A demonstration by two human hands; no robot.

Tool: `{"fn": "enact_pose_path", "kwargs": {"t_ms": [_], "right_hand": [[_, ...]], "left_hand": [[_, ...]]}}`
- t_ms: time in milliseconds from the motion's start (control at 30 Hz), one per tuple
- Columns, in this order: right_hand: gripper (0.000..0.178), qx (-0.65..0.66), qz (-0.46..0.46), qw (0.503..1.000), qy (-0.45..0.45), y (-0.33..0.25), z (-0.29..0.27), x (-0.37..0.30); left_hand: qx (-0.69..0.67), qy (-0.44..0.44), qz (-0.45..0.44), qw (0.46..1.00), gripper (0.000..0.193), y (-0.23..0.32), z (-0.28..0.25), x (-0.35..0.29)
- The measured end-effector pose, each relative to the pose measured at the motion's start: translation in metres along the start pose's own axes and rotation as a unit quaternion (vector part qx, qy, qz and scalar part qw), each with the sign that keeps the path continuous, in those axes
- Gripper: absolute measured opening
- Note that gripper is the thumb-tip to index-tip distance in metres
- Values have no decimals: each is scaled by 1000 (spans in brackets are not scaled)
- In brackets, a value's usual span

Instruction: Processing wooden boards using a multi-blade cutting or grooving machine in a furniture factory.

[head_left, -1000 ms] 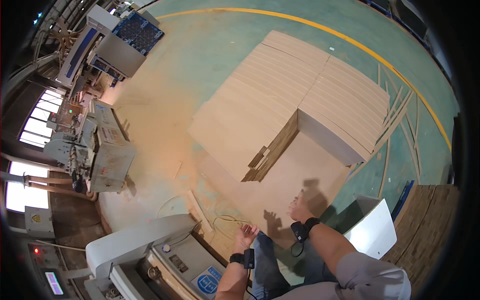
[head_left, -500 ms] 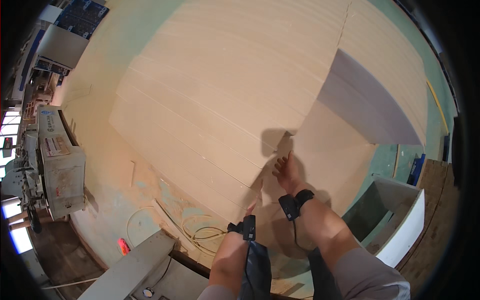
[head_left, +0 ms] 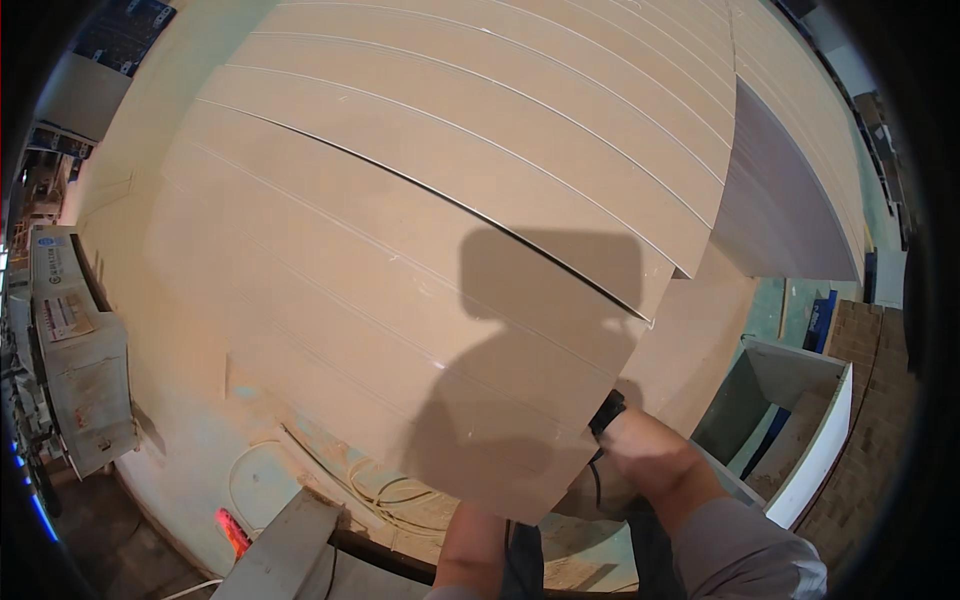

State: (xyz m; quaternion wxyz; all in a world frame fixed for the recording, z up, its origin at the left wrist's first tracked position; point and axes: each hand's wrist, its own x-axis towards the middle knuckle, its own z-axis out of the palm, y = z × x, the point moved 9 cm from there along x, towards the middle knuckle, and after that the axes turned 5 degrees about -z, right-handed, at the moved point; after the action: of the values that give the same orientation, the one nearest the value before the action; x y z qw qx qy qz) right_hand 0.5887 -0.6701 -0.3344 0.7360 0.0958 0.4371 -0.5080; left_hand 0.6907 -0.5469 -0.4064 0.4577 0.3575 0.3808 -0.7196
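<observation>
A wide beige board (head_left: 330, 250) with fine grooves slants up toward me, its near edge raised over my forearms. Behind a dark gap lie more beige strips (head_left: 560, 120), side by side. My left forearm (head_left: 472, 555) reaches under the near corner, and that hand is hidden beneath the board. On the right, my right forearm (head_left: 660, 450), with a black strap (head_left: 607, 412) at its wrist, goes under the board's right edge; its fingers are hidden too. The lifted board rests on both hands. My shadow falls across its face.
An open white box (head_left: 800, 440) stands at the right by brown planks (head_left: 870, 400). A curved grey sheet (head_left: 775, 190) rises at the far right. Coiled yellowish hose (head_left: 375, 485) and a red object (head_left: 233, 530) lie at lower left. A grey machine cabinet (head_left: 85, 370) stands left.
The near edge of the board has come up toward me, and a dark gap has opened behind it. Both hands, visible before at the board's edge, have gone under it.
</observation>
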Motion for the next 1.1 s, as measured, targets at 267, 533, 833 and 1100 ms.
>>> {"fn": "enact_pose_path", "kwargs": {"t_ms": [267, 533, 833, 1100], "right_hand": [[62, 87, -1, 996, 23, 47, 23, -23], [52, -353, -73, 933, -22, 1, 20, -11], [65, -602, 33, 772, -200, 4, 73, 49], [63, -553, 49, 804, -211, 22, 55, 48]], "left_hand": [[61, 27, -47, 997, 48, -50, -10, 4], [106, 63, -35, 992, 49, -60, -36, -15], [136, 67, 15, 988, 50, -48, -41, -46], [175, 65, 29, 982, 51, -55, -51, -64]]}}
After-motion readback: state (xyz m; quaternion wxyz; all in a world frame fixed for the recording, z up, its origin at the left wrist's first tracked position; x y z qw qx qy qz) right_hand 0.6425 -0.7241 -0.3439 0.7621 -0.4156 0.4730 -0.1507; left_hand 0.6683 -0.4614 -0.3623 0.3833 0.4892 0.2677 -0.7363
